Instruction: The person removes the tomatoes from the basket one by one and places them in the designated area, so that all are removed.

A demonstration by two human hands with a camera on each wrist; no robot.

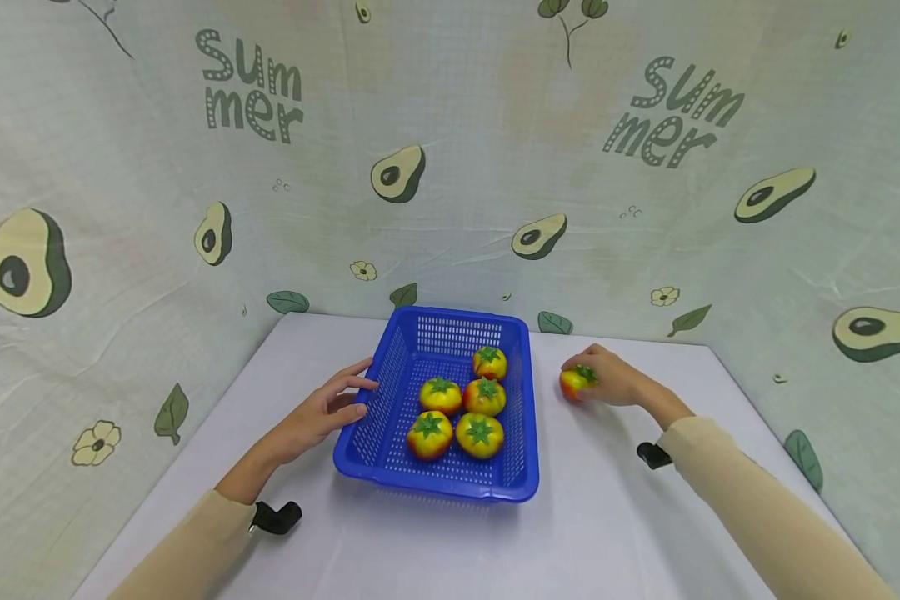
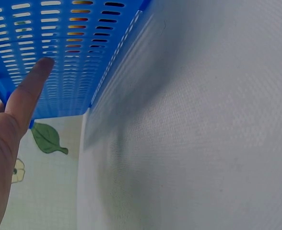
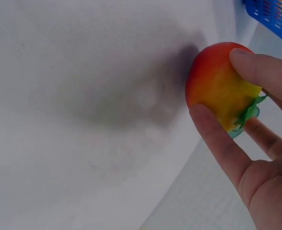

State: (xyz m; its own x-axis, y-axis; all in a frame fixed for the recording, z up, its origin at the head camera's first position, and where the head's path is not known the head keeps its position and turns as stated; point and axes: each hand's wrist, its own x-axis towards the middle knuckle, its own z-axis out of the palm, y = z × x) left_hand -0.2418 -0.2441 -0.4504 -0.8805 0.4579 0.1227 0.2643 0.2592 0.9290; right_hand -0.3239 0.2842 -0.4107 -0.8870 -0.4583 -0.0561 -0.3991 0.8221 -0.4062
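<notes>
A blue plastic basket (image 1: 438, 485) with slotted walls stands on the table. Inside it lie several yellow-red tomatoes (image 1: 480, 436) with green leafy tops. My left hand (image 1: 318, 417) holds the basket's left rim, fingers reaching over the edge. In the left wrist view the thumb (image 2: 33, 88) lies along the outer wall. To the right of the basket, my right hand (image 1: 607, 375) grips another tomato (image 3: 220, 81), red at the bottom and yellow toward its leafy top. Thumb and fingers sit on opposite sides of this tomato, close over the table.
White cloth covers the table (image 1: 600, 517). Behind and at both sides hangs a pale curtain (image 1: 465, 108) printed with avocados, leaves and lettering. A black wrist strap piece (image 1: 277, 518) shows at the left cuff, and a similar black piece (image 1: 654, 455) at the right.
</notes>
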